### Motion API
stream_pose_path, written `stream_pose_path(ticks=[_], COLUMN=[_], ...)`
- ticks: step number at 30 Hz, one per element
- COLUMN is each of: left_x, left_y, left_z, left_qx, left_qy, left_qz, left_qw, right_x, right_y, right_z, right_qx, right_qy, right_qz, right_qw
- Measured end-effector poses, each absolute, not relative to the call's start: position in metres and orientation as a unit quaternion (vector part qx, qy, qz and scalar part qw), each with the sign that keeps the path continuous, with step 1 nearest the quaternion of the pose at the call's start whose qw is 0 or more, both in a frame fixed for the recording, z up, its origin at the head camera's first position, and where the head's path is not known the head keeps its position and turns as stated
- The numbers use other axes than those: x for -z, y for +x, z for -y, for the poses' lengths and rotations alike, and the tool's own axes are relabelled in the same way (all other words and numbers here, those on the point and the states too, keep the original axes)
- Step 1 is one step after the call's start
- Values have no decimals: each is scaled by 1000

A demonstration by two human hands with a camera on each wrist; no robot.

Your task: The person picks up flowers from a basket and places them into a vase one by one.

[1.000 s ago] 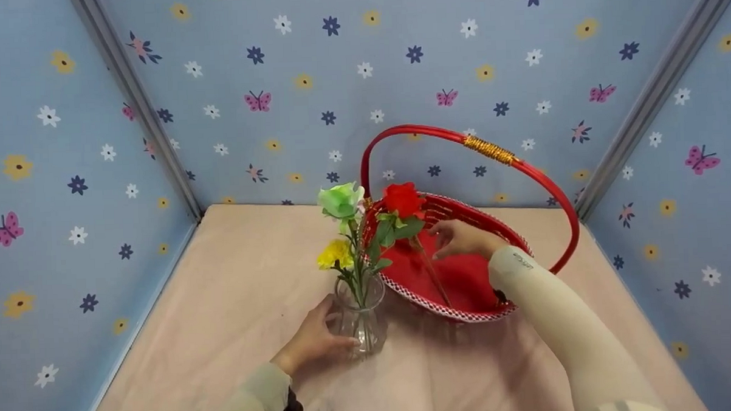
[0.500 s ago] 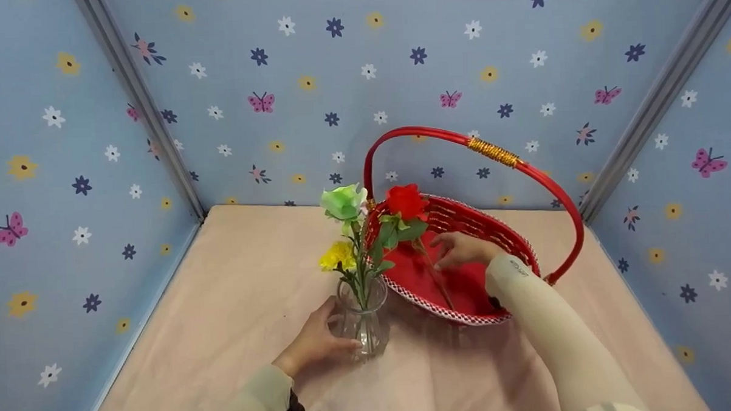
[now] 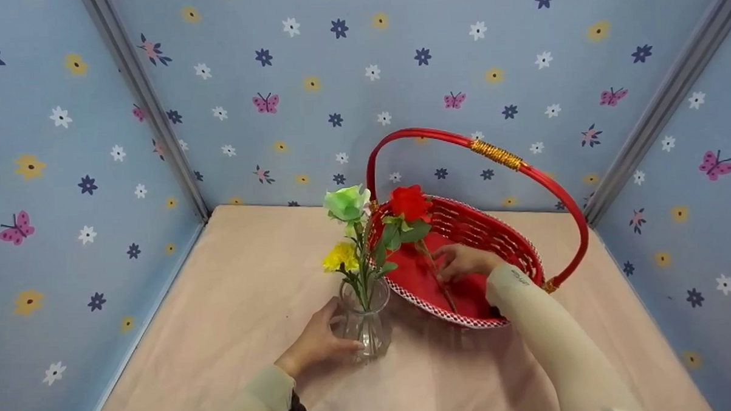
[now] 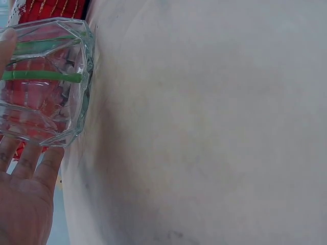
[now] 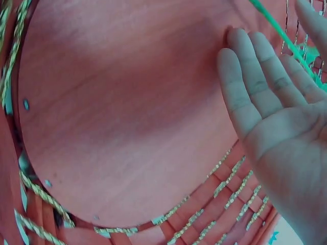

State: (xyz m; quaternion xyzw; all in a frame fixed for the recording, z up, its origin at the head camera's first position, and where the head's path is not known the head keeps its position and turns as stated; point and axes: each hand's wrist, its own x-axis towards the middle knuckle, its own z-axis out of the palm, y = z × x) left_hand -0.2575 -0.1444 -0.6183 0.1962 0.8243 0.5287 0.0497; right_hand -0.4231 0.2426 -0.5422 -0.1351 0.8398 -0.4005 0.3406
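Note:
My left hand (image 3: 317,341) holds a clear glass vase (image 3: 375,336), thumb on one side and fingers on the other, as the left wrist view also shows. Standing in the vase are a pale green rose (image 3: 346,203) and a yellow flower (image 3: 341,256). A red rose (image 3: 410,203) leans inside the red woven basket (image 3: 427,310), its stem running down to the front rim. My right hand (image 3: 465,261) reaches into the basket beside that stem. In the right wrist view the green stem (image 5: 278,29) passes between thumb and fairly straight fingers, not pinched.
The basket's tall arched handle (image 3: 560,199), wrapped with gold (image 3: 496,154), rises above the right forearm. Flower-patterned panels (image 3: 312,61) enclose the back and both sides. A pale cloth (image 3: 234,283) covers the table.
My right hand has lowered deeper into the basket, closer to the red rose's stem. The left hand stays on the vase, and the whole view has shifted slightly.

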Motion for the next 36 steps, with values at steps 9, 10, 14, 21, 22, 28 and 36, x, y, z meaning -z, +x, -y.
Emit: stream_pose_path(ticks=[9, 10, 14, 21, 22, 28, 36], left_x=[614, 614, 615, 616, 616, 618, 618], left_y=[-258, -258, -257, -257, -257, -258, -259], left_z=[144, 144, 145, 145, 145, 144, 145], left_qx=[-530, -530, -530, -530, -530, -527, -531], left_qy=[192, 192, 194, 188, 188, 189, 194], left_qz=[-823, -823, -823, -824, -824, -826, -823], left_qw=[61, 62, 63, 62, 63, 63, 56], right_x=[548, 548, 549, 537, 534, 513, 483], right_y=[-420, -420, -417, -419, -420, -426, -427], right_z=[-233, -233, -233, -236, -237, -244, -245], right_qx=[395, 397, 400, 418, 417, 404, 426], right_qy=[-130, -129, -129, -128, -130, -142, -144], right_qz=[-842, -843, -843, -845, -848, -864, -857], right_qw=[342, 340, 335, 308, 302, 265, 251])
